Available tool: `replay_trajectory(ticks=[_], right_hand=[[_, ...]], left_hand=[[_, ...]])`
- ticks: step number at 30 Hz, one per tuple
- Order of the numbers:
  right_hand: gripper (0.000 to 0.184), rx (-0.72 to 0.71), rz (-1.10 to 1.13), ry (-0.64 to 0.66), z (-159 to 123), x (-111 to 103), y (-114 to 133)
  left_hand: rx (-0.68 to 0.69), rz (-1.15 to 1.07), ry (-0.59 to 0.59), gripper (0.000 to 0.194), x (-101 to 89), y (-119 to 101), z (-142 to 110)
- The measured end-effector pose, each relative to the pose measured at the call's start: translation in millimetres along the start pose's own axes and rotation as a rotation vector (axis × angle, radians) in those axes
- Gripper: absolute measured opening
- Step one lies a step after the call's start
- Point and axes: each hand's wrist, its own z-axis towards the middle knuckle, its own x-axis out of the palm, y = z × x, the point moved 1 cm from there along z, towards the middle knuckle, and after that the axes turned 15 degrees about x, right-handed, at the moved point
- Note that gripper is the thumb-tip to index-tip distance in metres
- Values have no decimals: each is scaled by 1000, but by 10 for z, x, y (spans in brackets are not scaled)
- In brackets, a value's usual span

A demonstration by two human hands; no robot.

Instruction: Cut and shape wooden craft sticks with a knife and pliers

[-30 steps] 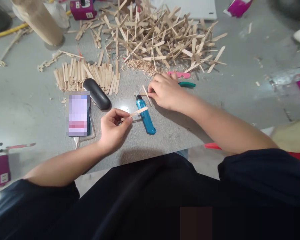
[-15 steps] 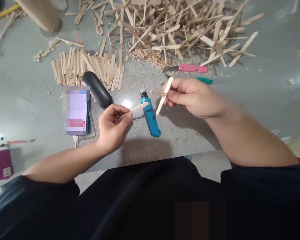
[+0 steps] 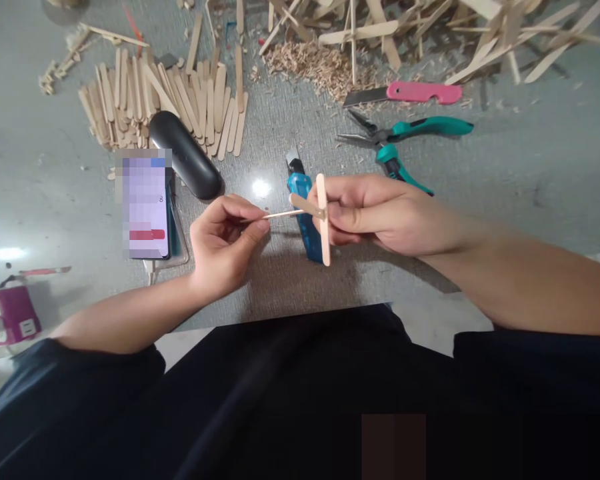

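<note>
My left hand (image 3: 225, 243) pinches one wooden craft stick (image 3: 280, 214) that points right, seen edge-on. My right hand (image 3: 380, 213) grips a small cross of two crossed sticks (image 3: 322, 220), its long stick upright. The tip of the left stick meets the cross at its short arm. Both hands hover just above a blue utility knife (image 3: 307, 230) lying on the grey table (image 3: 505, 173).
A phone (image 3: 145, 207) and a black case (image 3: 187, 163) lie left of my hands. Loose sticks (image 3: 155, 100) are stacked behind them. Teal pliers (image 3: 400, 143), a pink knife (image 3: 410, 92), wood shavings (image 3: 315, 63) and a heap of stick crosses (image 3: 430, 27) lie farther back. A magenta box (image 3: 10, 317) sits far left.
My right hand lifted the crossed sticks off the table and brought them left and toward me to meet the left hand's stick. The view tilted down and closer.
</note>
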Motion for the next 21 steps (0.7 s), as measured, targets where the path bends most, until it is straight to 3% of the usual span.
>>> replay_trajectory(ticks=[13, 21], right_hand=[[42, -15, -7, 87, 37, 57, -82], [48, -44, 4, 27, 13, 62, 7]], left_hand=[[-38, -23, 142, 14, 10, -47, -8], [-194, 104, 59, 16, 8, -78, 10]])
